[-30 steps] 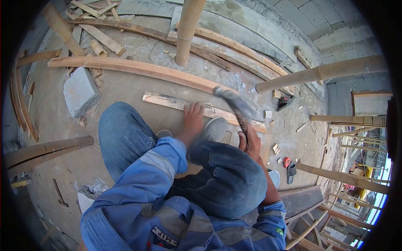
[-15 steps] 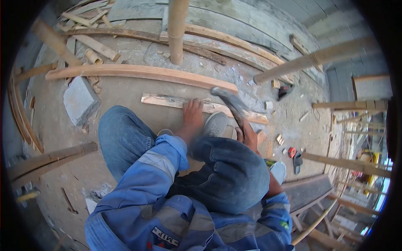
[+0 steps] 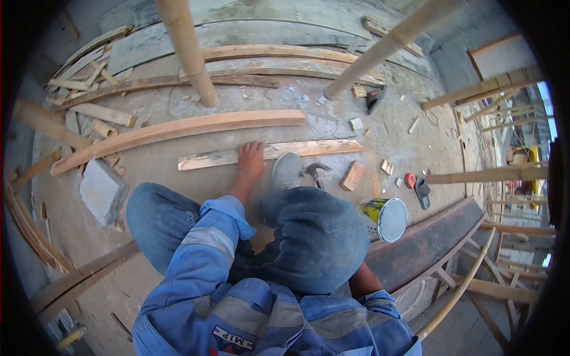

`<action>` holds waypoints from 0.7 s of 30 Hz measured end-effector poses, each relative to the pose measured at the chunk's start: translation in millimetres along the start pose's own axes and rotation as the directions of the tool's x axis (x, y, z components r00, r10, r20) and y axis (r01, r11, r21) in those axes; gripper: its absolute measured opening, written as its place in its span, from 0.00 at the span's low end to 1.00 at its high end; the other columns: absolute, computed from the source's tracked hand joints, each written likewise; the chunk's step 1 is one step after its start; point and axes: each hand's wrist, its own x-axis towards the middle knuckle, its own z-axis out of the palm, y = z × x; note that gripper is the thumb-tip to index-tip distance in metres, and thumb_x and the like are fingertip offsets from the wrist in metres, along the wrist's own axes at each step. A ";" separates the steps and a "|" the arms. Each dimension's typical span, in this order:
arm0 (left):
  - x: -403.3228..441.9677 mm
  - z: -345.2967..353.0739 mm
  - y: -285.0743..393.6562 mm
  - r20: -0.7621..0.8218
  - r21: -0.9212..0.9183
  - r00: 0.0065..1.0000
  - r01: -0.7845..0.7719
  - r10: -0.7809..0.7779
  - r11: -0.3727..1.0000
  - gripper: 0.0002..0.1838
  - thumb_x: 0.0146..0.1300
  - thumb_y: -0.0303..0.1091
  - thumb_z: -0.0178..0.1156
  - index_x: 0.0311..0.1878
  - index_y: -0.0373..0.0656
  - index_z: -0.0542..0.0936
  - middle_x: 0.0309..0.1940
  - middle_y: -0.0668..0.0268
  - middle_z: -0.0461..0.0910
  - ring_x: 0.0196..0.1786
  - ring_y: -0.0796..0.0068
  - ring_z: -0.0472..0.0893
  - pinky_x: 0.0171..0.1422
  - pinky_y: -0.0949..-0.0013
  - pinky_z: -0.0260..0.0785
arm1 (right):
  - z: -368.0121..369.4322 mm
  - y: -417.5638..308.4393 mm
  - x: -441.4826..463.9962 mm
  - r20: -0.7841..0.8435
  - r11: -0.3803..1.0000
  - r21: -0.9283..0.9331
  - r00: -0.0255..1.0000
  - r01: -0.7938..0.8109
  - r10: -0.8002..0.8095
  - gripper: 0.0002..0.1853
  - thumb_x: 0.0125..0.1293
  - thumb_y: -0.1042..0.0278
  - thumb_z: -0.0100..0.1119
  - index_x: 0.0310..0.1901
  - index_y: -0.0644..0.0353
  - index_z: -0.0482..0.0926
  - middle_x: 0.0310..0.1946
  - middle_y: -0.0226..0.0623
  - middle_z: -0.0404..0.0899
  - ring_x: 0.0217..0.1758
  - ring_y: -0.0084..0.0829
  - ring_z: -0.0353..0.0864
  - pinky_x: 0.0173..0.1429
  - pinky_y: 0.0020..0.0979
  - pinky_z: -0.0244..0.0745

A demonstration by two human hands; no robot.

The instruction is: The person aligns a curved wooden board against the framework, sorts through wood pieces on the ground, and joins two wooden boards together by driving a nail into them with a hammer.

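Note:
A narrow wooden batten [image 3: 323, 148] lies across the floor in front of me, its surface rough and partly stained. My left hand [image 3: 251, 159] is over its left half, fingers bent over the far edge and holding it down. Beside that hand, the toe of my grey shoe [image 3: 287, 168] reaches the near edge of the batten. A claw hammer [image 3: 316, 170] shows just right of the shoe, head up, its handle running out of sight behind my knee. That knee hides my right hand; only part of the forearm [image 3: 364, 281] shows, so its hold on the hammer cannot be made out.
A longer timber [image 3: 196, 126] lies beyond the batten, with a concrete block [image 3: 104, 191] at left. To the right are a wood offcut [image 3: 353, 175], a red tape measure [image 3: 409, 180], a sandal [image 3: 422, 193] and a paint bucket [image 3: 393, 219]. Bamboo posts [image 3: 187, 53] stand around.
The hammer has come down from above the batten to beside my shoe. My right hand has dropped out of sight behind the knee. My left hand stays on the batten; the view has turned.

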 end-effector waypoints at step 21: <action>14.3 -3.6 -89.9 0.284 -0.211 0.893 0.413 -0.349 0.886 0.27 0.63 0.54 0.67 0.59 0.47 0.85 0.57 0.55 0.85 0.62 0.54 0.82 0.68 0.50 0.68 | -133.8 303.7 72.2 0.240 0.713 -0.701 0.932 -0.025 0.270 0.14 0.59 0.69 0.58 0.44 0.58 0.88 0.46 0.52 0.87 0.49 0.54 0.87 0.57 0.48 0.80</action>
